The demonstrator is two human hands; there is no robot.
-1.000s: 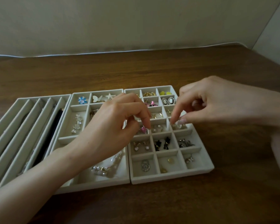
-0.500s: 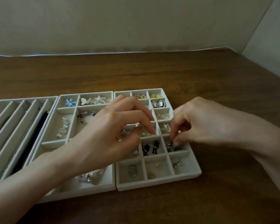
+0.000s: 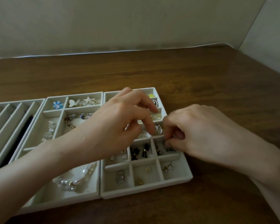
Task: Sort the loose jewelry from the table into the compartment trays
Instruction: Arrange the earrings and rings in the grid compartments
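Fingertips of right hand (image 3: 200,135) are bunched in a right-column cell of grid tray (image 3: 144,193), among small dark pieces (image 3: 159,153), likely to seat one; actual pinch cannot be told. Left hand (image 3: 116,120) is held over middle cells, fingers slack, nothing seen held.

Head-worn camera looks forward and down, close over the trays (image 3: 145,189) on the table (image 3: 200,78).

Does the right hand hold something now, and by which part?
It cannot be told. The right hand curls its fingertips into a compartment of the grid tray, beside small dark earrings; any pinched piece is hidden.
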